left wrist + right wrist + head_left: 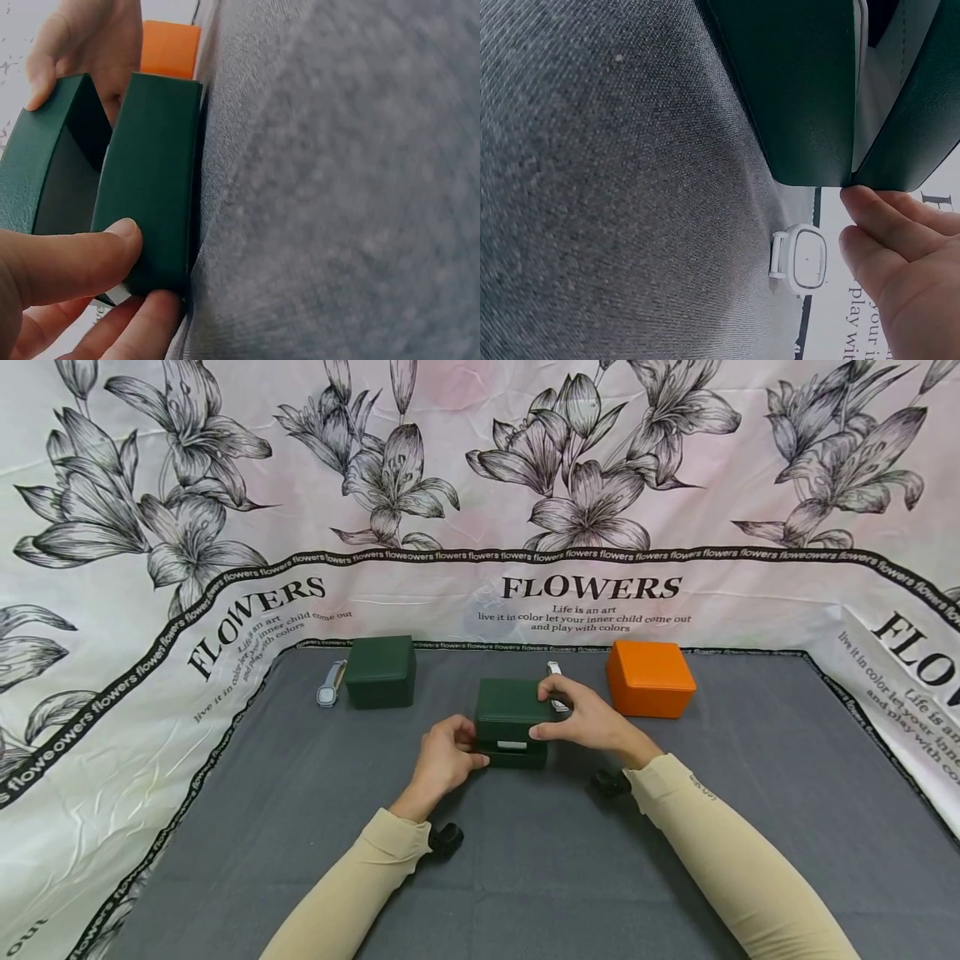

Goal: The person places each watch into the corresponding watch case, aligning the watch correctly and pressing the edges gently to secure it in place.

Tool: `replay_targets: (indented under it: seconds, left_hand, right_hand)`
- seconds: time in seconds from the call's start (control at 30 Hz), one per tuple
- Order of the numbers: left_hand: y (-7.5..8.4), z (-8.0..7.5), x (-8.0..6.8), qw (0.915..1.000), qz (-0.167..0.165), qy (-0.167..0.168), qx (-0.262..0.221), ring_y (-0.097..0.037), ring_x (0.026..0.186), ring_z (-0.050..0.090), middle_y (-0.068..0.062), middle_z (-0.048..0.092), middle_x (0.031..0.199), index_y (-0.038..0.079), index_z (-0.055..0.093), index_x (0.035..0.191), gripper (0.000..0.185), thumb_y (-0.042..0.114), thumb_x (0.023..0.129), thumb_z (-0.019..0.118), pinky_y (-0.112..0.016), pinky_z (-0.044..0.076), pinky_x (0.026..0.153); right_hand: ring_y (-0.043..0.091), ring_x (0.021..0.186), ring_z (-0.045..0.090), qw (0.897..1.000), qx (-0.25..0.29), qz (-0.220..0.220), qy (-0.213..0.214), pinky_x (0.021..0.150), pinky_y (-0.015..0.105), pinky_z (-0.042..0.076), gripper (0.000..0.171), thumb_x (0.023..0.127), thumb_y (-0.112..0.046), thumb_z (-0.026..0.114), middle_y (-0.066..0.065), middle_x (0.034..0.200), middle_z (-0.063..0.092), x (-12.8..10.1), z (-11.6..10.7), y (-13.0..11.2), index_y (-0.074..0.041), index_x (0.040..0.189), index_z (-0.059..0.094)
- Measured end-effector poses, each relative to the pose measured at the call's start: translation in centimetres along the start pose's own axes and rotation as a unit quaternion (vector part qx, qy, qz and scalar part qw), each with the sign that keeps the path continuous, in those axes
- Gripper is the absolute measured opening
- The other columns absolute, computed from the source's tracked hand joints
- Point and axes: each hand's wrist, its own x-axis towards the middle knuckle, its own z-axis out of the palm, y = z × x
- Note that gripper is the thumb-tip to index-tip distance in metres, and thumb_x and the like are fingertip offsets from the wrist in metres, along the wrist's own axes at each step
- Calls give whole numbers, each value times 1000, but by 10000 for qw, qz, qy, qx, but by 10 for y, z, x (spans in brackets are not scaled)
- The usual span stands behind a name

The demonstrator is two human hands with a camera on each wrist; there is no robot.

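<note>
A dark green box stands mid-table with its lid (513, 702) raised a little at the front, tilted above the base (517, 758). A pale strip of the inside shows in the gap. My left hand (444, 758) grips the base at its left side, thumb on the front face (146, 180) in the left wrist view. My right hand (581, 714) holds the lid by its right side, fingers toward the back and thumb near the front edge. In the right wrist view, fingertips of the right hand (911, 255) sit where lid and base meet. A white watch (808, 259) lies just beyond.
An orange box (651, 681) stands closed at the back right. At the back left is a second green box (380, 672), closed, with a light-blue-faced watch (328, 687) beside it. Grey cloth (525, 868) covers the table, and a flower-printed sheet (420, 593) rises behind.
</note>
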Motion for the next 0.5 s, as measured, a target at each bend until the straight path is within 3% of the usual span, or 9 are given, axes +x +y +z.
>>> replay_targets:
  seconds: [0.27, 0.5]
  left_hand:
    - [4, -4, -5, 9977, -158, -293, -583, -20, 86, 68, -10, 68, 98, 3, 66, 98, 27, 2, 75, 80, -32, 55, 69]
    - [4, -3, -4, 9965, -413, -324, -648, -21, 85, 67, -11, 65, 96, 2, 62, 104, 35, 2, 74, 80, -34, 55, 71]
  right_hand:
    - [29, 112, 46, 10000, -21, -70, 3, 101, 52, 34, 49, 77, -35, 80, 4, 110, 48, -4, -1, 3, -14, 108, 48]
    - [28, 110, 47, 9999, -129, 45, 25, 93, 49, 38, 48, 75, -37, 82, 2, 113, 49, -7, 3, 4, -23, 106, 47]
